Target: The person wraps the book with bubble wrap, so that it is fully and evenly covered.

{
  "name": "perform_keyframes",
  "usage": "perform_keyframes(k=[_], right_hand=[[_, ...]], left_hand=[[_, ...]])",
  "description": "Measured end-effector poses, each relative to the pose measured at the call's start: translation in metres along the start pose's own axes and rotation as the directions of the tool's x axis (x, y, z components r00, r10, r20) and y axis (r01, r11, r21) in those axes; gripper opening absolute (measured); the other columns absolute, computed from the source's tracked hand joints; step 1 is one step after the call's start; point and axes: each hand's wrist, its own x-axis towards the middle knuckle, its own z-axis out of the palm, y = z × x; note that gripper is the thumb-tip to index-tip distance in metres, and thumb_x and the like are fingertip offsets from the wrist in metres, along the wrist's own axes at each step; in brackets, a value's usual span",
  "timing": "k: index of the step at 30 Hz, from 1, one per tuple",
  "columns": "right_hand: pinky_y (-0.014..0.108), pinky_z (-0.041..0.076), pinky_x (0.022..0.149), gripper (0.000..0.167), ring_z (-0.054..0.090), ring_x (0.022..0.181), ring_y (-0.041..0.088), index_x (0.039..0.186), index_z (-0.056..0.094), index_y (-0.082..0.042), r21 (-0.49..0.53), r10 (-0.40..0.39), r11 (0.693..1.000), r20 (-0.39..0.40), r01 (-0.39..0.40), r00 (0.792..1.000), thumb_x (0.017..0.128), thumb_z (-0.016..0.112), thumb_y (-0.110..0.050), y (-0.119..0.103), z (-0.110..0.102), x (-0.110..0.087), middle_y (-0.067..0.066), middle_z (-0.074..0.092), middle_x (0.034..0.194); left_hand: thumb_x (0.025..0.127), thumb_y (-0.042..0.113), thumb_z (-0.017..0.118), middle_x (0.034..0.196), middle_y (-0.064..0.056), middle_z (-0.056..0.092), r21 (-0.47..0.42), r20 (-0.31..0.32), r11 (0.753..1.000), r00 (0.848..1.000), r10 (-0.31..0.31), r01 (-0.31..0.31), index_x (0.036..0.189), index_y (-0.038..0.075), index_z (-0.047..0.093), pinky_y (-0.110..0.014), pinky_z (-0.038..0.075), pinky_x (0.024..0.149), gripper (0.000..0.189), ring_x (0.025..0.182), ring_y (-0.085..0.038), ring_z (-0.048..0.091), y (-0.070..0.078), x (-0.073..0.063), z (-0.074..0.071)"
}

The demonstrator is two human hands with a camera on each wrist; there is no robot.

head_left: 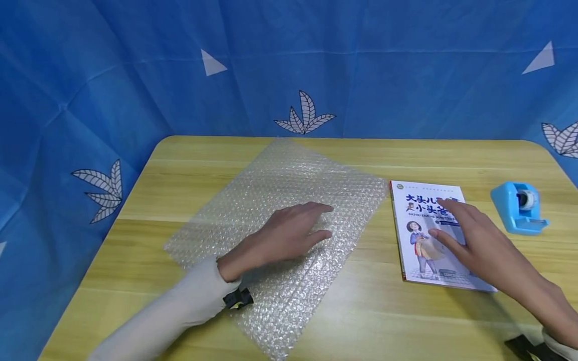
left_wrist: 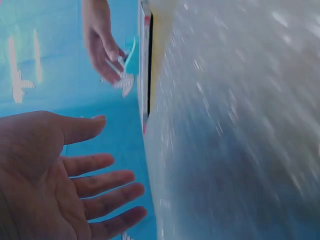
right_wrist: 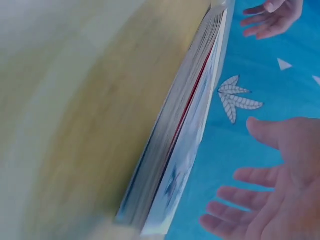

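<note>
"Blue cloth backs my table. Status?"
"Left hand over bubble wrap, right hand over the book beside it; both spread, both empty."
"Best grip?"
"Book's opposite edges, I'd judge."

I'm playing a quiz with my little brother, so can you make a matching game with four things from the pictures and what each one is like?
Things:
1. bubble wrap
2. book
3. tape dispenser
4. left hand

What it's like:
A. light-blue body
B. open, over something bumpy
C. see-through, spread out flat
D. white cover with blue writing

Right pairs: 1-C, 2-D, 3-A, 4-B
</note>
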Motion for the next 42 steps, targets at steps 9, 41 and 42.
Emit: perform_keyframes(k=[9, 41, 42], right_hand=[[0.082, 0.028, 0.101, 0.086, 0.024, 0.135, 0.068, 0.155, 0.021, 0.019, 0.005, 0.168, 0.985, 0.173, -0.171, 0.971, 0.107, 0.058, -0.042, 0.026, -0.008, -0.005, 0.05, 0.026, 0.148], [0.032, 0.059, 0.079, 0.083, 0.061, 0.112, 0.04, 0.153, -0.005, 0.022, 0.349, 0.301, 0.831, 0.371, -0.432, 0.879, 0.114, 0.035, -0.039, 0.066, -0.017, -0.014, 0.05, 0.025, 0.147], [0.025, 0.058, 0.075, 0.083, 0.065, 0.105, 0.024, 0.153, -0.006, 0.022, 0.376, 0.3, 0.815, 0.377, -0.44, 0.877, 0.114, 0.035, -0.039, 0.069, -0.017, -0.013, 0.05, 0.024, 0.147]], left_hand=[[0.106, 0.036, 0.061, 0.141, 0.0, 0.065, -0.307, 0.08, 0.949, 0.996, -0.047, 0.07, 0.152, 0.015, 0.051, -0.029, 0.054, 0.095, 0.052, 0.116, -0.01, 0.067, 0.038, 0.026, 0.021], [0.097, 0.003, 0.067, 0.141, -0.017, 0.059, -0.912, 0.407, -0.067, 0.875, -0.262, 0.405, 0.156, -0.002, 0.039, -0.065, 0.053, 0.095, 0.065, 0.13, -0.041, 0.057, 0.084, 0.078, 0.065], [0.097, 0.003, 0.066, 0.14, -0.017, 0.059, -0.913, 0.405, -0.073, 0.875, -0.267, 0.401, 0.155, -0.002, 0.04, -0.065, 0.053, 0.095, 0.064, 0.129, -0.04, 0.057, 0.084, 0.079, 0.065]])
